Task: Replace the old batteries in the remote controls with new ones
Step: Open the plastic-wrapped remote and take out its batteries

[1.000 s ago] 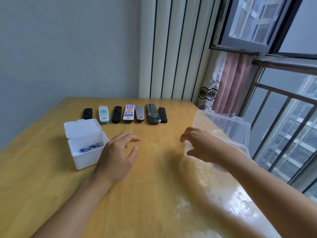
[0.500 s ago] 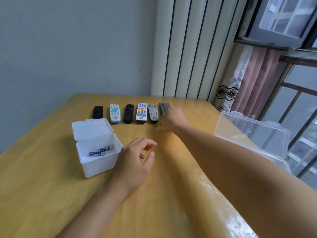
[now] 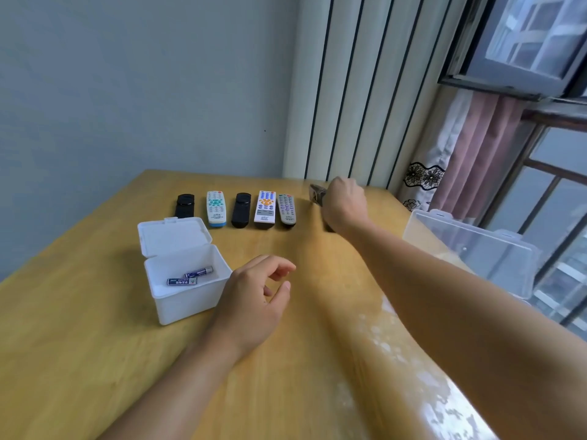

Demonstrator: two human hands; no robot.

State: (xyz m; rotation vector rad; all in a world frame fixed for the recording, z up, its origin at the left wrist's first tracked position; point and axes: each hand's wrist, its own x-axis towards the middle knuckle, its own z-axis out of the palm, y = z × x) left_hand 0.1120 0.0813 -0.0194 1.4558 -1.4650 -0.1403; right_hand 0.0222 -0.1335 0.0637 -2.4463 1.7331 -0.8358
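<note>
A row of remotes lies at the far side of the wooden table (image 3: 95, 344): a black one (image 3: 184, 205), a white and teal one (image 3: 215, 207), a black one (image 3: 240, 209), a white one with blue buttons (image 3: 265, 207) and a grey one (image 3: 286, 209). My right hand (image 3: 344, 204) is stretched out at the row's right end, closed on a dark remote (image 3: 317, 193) whose top pokes out to the left of the fingers. My left hand (image 3: 254, 300) hovers with fingers loosely curled and apart, just right of an open white box (image 3: 187, 300) holding two blue batteries (image 3: 190, 277).
A clear plastic box (image 3: 470, 252) with its lid raised stands at the table's right edge, by the window railing and pink curtain. The wall and striped panel rise behind the remotes. The near right part of the table has a glossy, worn patch.
My right hand reached from near the clear box to the right end of the remote row and closed on the dark remote, which is now tilted up. My left hand barely moved.
</note>
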